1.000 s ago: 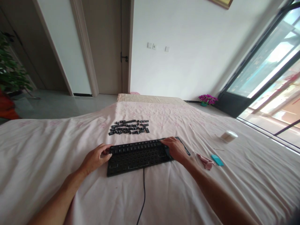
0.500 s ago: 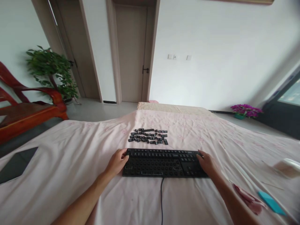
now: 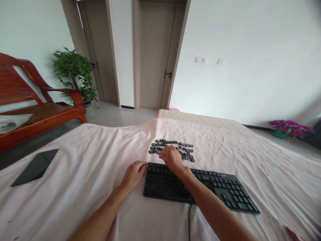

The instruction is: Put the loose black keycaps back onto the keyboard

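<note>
A black keyboard point(image 3: 223, 187) lies on the pink cloth, many of its left and middle keycaps off. My left hand point(image 3: 134, 174) grips its far left corner, with thumb and fingers closed there. Beyond the keyboard, loose black keycaps point(image 3: 190, 158) are spread in rough rows, among them a long space bar point(image 3: 172, 142). Over these rows reaches my right hand point(image 3: 173, 159), its fingers bent down and drawn together at the left part of the group. Whatever is between those fingertips is too small to make out. The right forearm hides part of the keyboard.
A dark flat tablet point(image 3: 36, 167) rests on the cloth point(image 3: 100, 144) at the left. The keyboard's cable point(image 3: 190, 221) runs toward me. Past the cloth's left edge stands a wooden bench point(image 3: 57, 110) beside a green potted plant point(image 3: 75, 70). Purple flowers point(image 3: 288, 129) are at the far right.
My right hand has left the keyboard's right side and moved left and forward over the keycaps. The left hand stays at the corner. The view has turned left, and the keyboard appears more slanted.
</note>
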`<state>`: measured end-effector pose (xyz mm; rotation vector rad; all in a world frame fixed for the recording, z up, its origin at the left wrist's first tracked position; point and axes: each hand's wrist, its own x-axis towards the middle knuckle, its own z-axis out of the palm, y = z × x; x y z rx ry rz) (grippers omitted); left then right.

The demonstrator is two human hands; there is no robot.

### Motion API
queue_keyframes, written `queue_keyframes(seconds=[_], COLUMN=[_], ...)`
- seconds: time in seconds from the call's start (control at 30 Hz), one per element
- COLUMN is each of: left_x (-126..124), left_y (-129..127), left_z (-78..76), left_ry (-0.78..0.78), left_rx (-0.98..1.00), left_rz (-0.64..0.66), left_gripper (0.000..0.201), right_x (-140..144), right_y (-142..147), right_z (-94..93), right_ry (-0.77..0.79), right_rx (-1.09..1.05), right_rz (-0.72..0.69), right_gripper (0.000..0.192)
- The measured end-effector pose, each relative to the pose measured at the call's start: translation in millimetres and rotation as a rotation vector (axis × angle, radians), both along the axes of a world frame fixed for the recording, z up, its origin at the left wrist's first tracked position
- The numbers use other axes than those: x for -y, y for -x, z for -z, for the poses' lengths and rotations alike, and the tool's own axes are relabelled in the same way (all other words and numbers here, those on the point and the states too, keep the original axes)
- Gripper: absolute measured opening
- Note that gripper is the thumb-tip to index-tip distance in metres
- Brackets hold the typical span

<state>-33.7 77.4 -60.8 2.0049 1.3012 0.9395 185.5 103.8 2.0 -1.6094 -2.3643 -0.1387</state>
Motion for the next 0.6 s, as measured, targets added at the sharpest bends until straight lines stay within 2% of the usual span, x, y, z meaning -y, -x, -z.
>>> queue_keyframes(seconds=[0.07,0.17,0.33,0.6], left_x=[-0.4,-1.6,-1.7,1.5], left_y=[0.5,0.2,-1.1,-0.9], left_z=[0.7,-0.3,-4.4,-9.9], left_ry=[0.001,-0.013,-0.021,-0.023], left_rx=[0.011,0.006,-0.013,-0.048], left_rz=[0.009,0.013,0.007,-0.003], left_gripper=[0.034,0.035,0.034,0.033], right_x=[-16.7,-33.5,-45.7,-45.4], right_y=[23.8,41.5,52.0,62.1], right_z=[3.4,6.1,7.8,11.7], right_ry=[-0.004,-0.013,-0.017,-0.040], right_rx=[0.047,0.102,0.213,0.357], right_rz=[-0.012,-0.025,-0.051,-0.114], right_gripper=[0.017,0.017,0.018,0.025])
